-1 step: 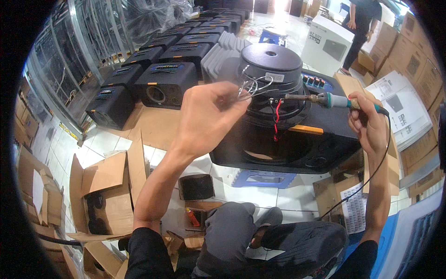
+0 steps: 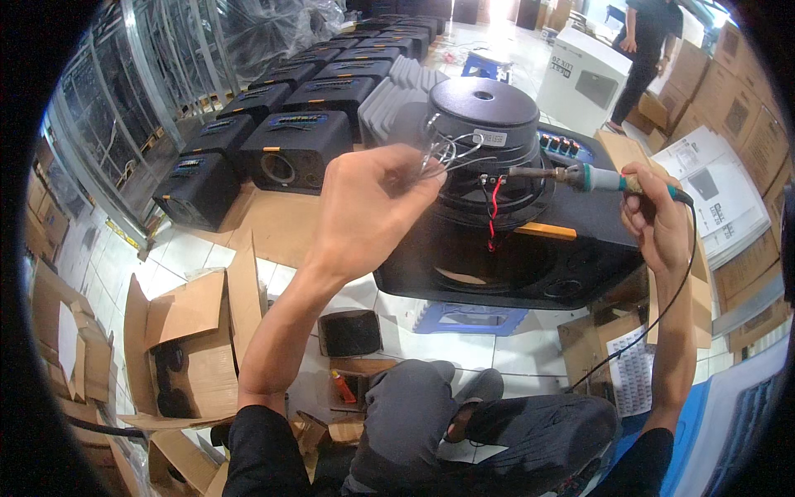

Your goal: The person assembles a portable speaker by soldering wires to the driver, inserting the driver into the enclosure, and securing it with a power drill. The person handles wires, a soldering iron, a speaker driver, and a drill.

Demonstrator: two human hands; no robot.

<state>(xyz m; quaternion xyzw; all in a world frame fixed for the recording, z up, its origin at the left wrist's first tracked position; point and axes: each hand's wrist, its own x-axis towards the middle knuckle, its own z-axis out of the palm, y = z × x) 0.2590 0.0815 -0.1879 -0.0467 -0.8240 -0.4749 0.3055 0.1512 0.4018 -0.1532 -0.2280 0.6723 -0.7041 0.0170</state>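
My left hand is raised in front of me, its fingers pinched shut on a thin loop of silvery solder wire that curls up and to the right from the fingertips. My right hand is closed around the handle of a teal-handled soldering iron with a metal shaft, which lies nearly level and points left toward my other hand. Its tip sits at the terminal on the side of a large round black speaker driver, just right of the wire loop; I cannot tell whether wire and tip touch. A red and a black lead hang down from that terminal. The iron's black cord runs down from my right hand along the forearm.

The driver rests magnet-up on a black speaker cabinet with an orange strip, directly beyond and between my hands. Under the cabinet, closer to me, stands a blue plastic stool. Beyond my left hand, rows of small black speaker boxes sit on the tiled floor. Below my left forearm lie open brown cardboard cartons. Far beyond my right hand, another person in dark clothing stands beside a white box. Printed paper sheets lie just past my right hand.
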